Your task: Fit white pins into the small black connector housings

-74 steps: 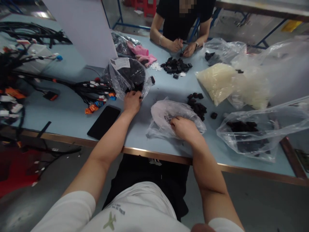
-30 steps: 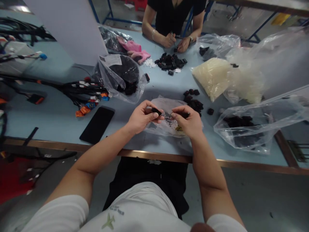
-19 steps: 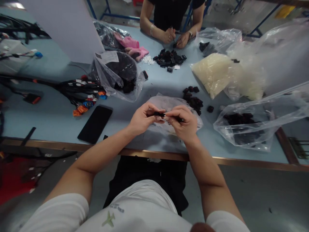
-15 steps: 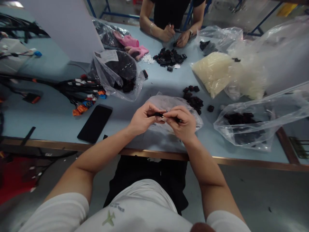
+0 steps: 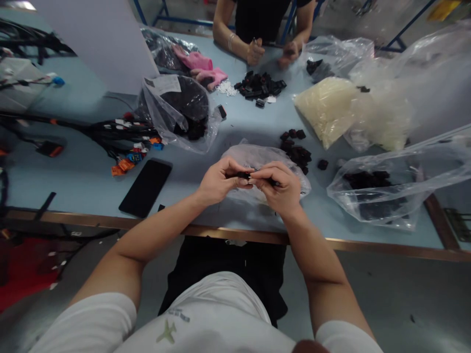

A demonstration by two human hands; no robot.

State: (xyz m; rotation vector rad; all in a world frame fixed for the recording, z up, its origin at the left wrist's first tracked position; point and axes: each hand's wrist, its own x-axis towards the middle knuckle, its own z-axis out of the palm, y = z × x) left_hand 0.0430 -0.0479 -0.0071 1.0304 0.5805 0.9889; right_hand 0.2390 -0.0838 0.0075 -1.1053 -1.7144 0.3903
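Observation:
Pinched between the fingertips of my left hand [image 5: 217,181] is a small black connector [image 5: 243,175] with a bit of red on it. My right hand [image 5: 277,186] meets it from the right, thumb and forefinger closed at the connector's end on a tiny pale piece too small to name. Something dark shows under the curled fingers of that hand. Both hands hover over a clear plastic bag [image 5: 250,153] near the table's front edge. Just behind the bag lies a pile of black connectors [image 5: 298,154].
A phone [image 5: 146,188] lies left of my hands, near a wire harness [image 5: 110,130] with orange and blue plugs. Bags of parts [image 5: 371,196] stand right, and a bag of pale yellow pieces [image 5: 326,108] farther back. Across the table a co-worker's hands [image 5: 255,51] are near another connector pile [image 5: 259,87].
My hands stay almost in place, still at the connector. Across the table, the co-worker's hands have drawn apart, the one on the right blurred by motion.

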